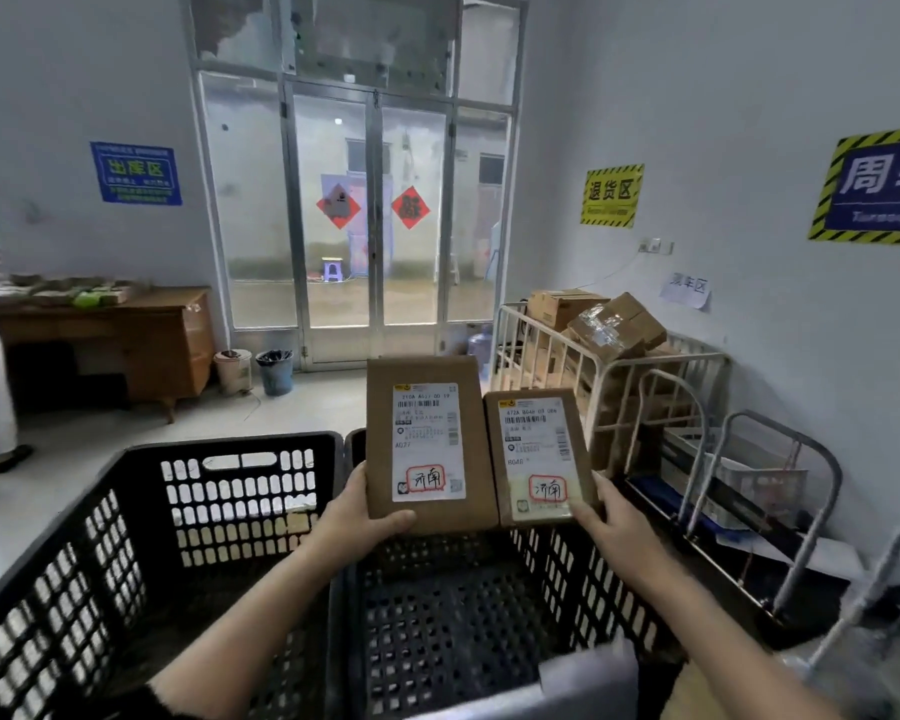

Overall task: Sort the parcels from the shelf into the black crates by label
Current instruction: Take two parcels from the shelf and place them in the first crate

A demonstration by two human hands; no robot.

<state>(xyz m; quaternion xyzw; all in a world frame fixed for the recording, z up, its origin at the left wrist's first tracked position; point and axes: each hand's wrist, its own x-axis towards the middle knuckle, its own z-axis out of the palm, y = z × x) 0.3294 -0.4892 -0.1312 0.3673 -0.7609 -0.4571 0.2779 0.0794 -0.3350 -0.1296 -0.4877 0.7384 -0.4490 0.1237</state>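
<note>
1. Head view: while both parcels are held upright side by side above the right black crate, their labels face the camera.
2. Left hand grips the taller parcel at its lower left corner, thumb across the front.
3. Right hand grips the shorter parcel at its lower right corner.
4. Left black crate stands alongside.
</note>
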